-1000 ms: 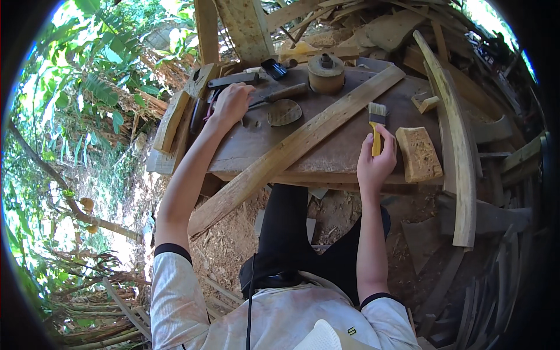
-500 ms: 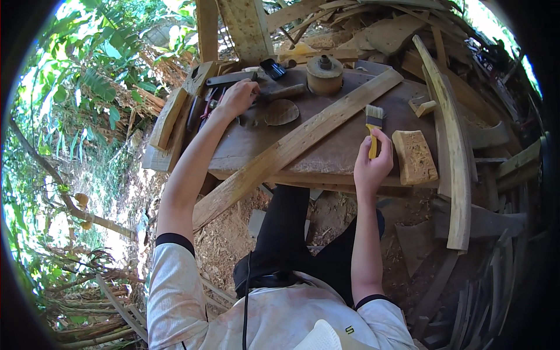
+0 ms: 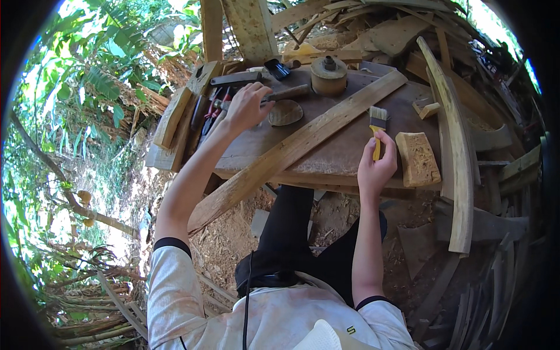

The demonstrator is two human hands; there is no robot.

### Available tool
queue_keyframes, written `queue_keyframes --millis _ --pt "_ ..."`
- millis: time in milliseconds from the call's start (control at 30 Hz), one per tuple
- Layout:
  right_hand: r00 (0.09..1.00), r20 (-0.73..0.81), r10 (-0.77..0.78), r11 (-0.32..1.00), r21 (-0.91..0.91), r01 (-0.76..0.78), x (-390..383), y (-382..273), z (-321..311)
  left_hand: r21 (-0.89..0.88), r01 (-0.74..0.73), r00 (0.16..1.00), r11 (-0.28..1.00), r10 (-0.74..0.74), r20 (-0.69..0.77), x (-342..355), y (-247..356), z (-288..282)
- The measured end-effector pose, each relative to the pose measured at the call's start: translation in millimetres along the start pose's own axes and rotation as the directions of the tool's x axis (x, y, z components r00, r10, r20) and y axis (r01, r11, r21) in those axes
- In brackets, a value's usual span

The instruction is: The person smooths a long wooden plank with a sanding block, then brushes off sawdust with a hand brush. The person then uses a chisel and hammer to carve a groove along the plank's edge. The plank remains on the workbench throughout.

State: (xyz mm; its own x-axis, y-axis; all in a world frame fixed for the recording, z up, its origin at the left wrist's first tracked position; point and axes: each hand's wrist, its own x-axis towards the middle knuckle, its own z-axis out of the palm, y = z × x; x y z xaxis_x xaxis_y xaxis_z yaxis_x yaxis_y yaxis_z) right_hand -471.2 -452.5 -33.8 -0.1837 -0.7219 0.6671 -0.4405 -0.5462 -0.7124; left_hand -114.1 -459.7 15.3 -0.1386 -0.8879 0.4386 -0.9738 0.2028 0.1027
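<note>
My right hand (image 3: 377,169) pinches the yellow handle of a flat paintbrush (image 3: 378,119), pale bristles pointing away from me, above the near right part of the bench (image 3: 326,153). My left hand (image 3: 248,107) hovers at the back left, thumb and fingers apart, by a tool with a wooden handle (image 3: 290,92) whose head is partly hidden behind the fingers. A round shallow wooden piece (image 3: 286,112) lies just right of that hand. Left of it are red-handled pliers (image 3: 219,105) and a dark flat bar (image 3: 235,79).
A long plank (image 3: 309,140) crosses the bench diagonally and overhangs its front edge. Behind it stands a round wooden block with a knob (image 3: 328,76). A wood block (image 3: 417,159) sits right of my right hand, near a long curved timber (image 3: 458,151). Scrap wood is piled behind.
My left hand has come slightly nearer and to the right, its fingers spreading beside the wooden handle. My right hand keeps the paintbrush in nearly the same place.
</note>
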Motion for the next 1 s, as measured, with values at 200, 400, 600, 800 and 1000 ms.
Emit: queue_keyframes --millis 200,400,600,800,1000 --pt "1.000 0.005 -0.009 1.000 0.013 0.009 -1.1 -0.3 1.7 0.079 -0.007 0.997 0.997 0.013 -0.079 -10.0 17.5 12.5" --pt "1.000 -0.002 -0.007 1.000 -0.004 0.007 0.5 4.5 -1.5 0.049 -0.089 0.996 0.995 0.089 0.017 -14.0 35.0 16.1" --pt "1.000 -0.001 -0.015 1.000 0.012 0.015 0.0 1.9 0.4 0.066 -0.082 0.993 0.994 0.075 0.092 -27.2 41.6 15.2" --pt "0.999 -0.013 -0.042 0.999 0.032 0.043 -0.7 4.1 3.5 0.046 0.020 0.999 0.999 -0.019 -0.031 -40.1 35.3 -8.3" --pt "1.000 -0.009 -0.017 0.999 0.027 0.017 0.1 4.3 0.0 0.230 0.436 0.888 0.870 -0.458 0.051 -90.1 15.7 -61.1"
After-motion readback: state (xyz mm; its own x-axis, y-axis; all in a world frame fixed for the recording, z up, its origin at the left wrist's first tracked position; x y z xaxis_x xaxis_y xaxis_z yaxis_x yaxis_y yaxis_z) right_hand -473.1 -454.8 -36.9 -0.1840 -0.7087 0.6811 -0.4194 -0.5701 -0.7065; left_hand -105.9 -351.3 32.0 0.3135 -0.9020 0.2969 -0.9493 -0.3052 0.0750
